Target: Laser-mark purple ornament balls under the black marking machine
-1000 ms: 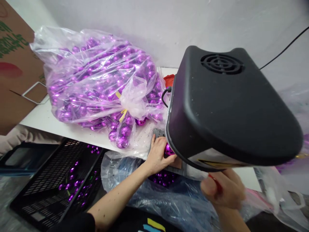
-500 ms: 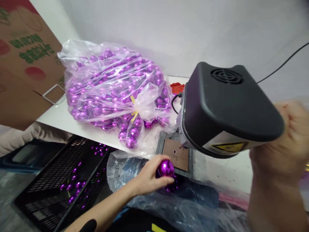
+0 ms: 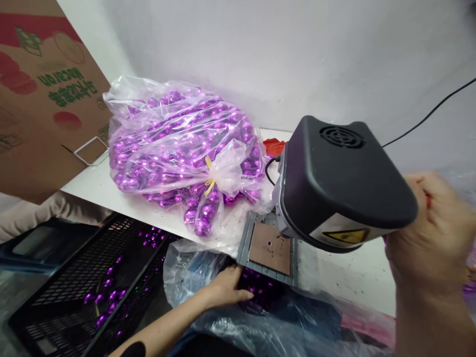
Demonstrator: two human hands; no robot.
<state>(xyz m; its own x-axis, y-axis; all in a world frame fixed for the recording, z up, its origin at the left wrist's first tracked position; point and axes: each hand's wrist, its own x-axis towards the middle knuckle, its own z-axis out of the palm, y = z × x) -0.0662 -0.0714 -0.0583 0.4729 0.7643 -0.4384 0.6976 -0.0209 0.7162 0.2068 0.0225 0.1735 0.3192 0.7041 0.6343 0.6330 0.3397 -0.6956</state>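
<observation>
My right hand (image 3: 433,223) is wrapped around the rear end of a black boxy handheld machine (image 3: 349,178), which has a round vent and a yellow warning label. The machine is tilted over a grey base with a brown plate (image 3: 269,248) that has a small hole. Below the table edge, my left hand (image 3: 225,287) reaches among shiny purple balls (image 3: 258,287) in an open clear plastic bag (image 3: 178,277). Its thumb and fingers are apart, and I see no ball held between them; the fingertips are partly hidden.
A tied clear bag of purple balls (image 3: 167,144) lies on the white table (image 3: 92,183). A cardboard box (image 3: 44,134) stands at left. Below is a black crate (image 3: 70,282) with some purple balls. Red cloth (image 3: 274,146) lies behind the machine; a cable (image 3: 431,116) runs along the wall.
My left hand held a purple ball near the plate; now it is lower, among the balls in the open bag, with that ball let go. My right hand remains on the machine.
</observation>
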